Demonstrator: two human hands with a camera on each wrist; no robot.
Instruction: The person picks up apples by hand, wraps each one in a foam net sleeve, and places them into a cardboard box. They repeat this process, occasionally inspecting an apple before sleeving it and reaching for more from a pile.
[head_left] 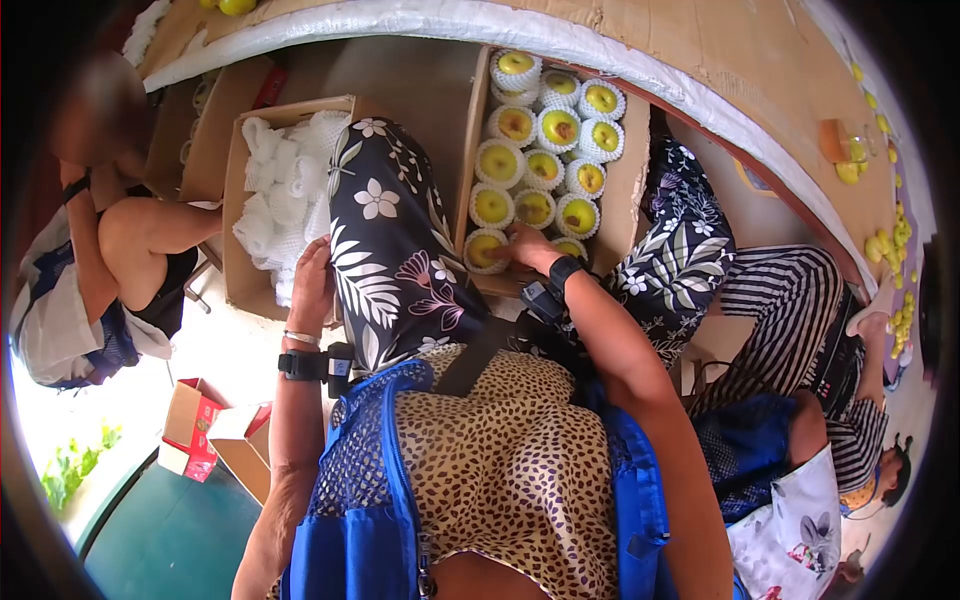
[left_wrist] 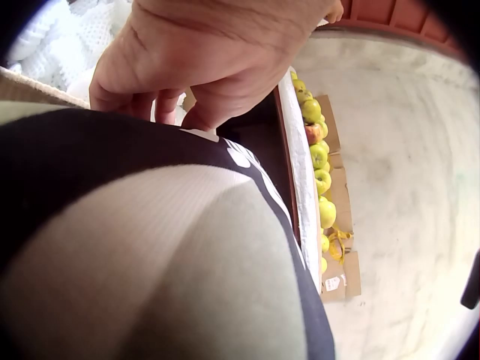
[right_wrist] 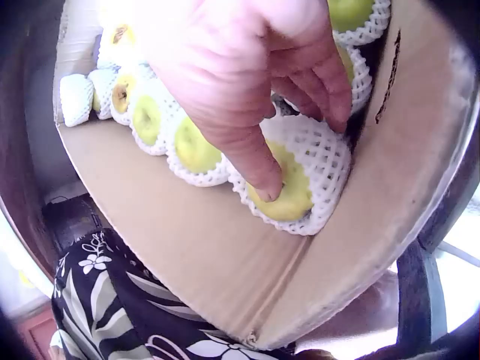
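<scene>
My right hand [head_left: 530, 248] is at the near-left corner of a cardboard box [head_left: 628, 180] of apples. It grips a yellow-green apple [right_wrist: 296, 196] in a white foam net [right_wrist: 322, 154], thumb on the apple and fingers at the net's far side. Rows of netted apples [head_left: 540, 165] fill the box. My left hand [head_left: 315, 275] hangs loosely beside my left knee, next to a box [head_left: 236, 200] heaped with white foam nets [head_left: 290, 180]. In the left wrist view its fingers [left_wrist: 169, 105] point down by the dark trouser leg, partly hidden.
A cardboard-covered table [head_left: 600, 30] with a white padded edge curves across the front. Loose apples [left_wrist: 319, 154] lie on cardboard on the floor beyond. One person [head_left: 150, 230] sits at left, another in striped trousers [head_left: 780, 310] at right. Small red cartons [head_left: 190, 430] stand at lower left.
</scene>
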